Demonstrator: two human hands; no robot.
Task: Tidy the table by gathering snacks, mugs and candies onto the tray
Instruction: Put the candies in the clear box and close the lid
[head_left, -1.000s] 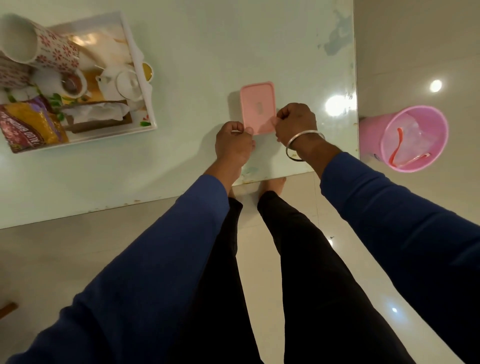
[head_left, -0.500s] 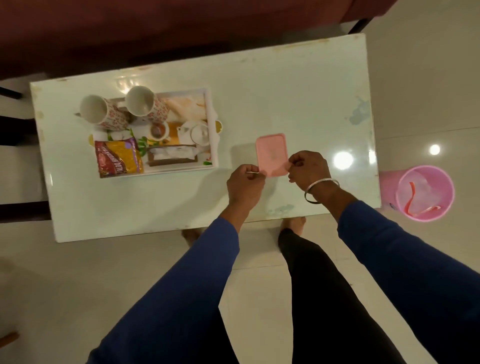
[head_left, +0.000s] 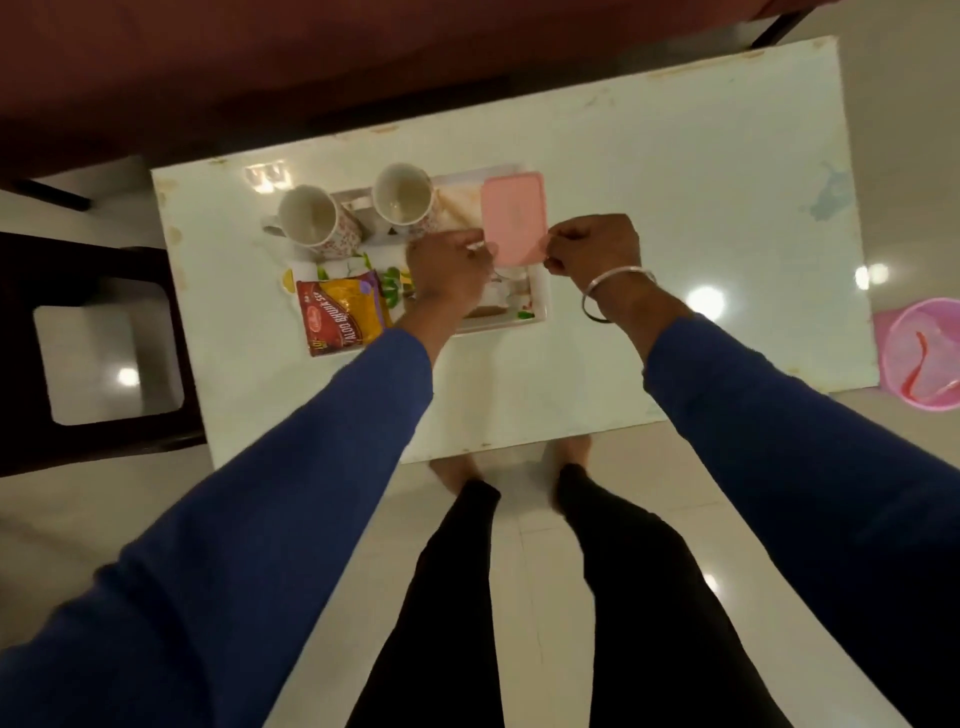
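The left hand (head_left: 449, 262) and the right hand (head_left: 592, 244) each pinch a near corner of the pink box (head_left: 514, 218), with fingers curled tight. The box sits between the hands, over the right part of the white tray (head_left: 537, 306). Its long side points away from the person. Left of the left hand, two mugs (head_left: 309, 218) and a snack bag (head_left: 340, 317) fill the tray. Right of the right hand, the table (head_left: 701, 182) is bare up to its edge. A pink bin (head_left: 919, 353) stands past that edge.

Both hands (head_left: 519, 254) apparently pinched closed, arms outstretched.
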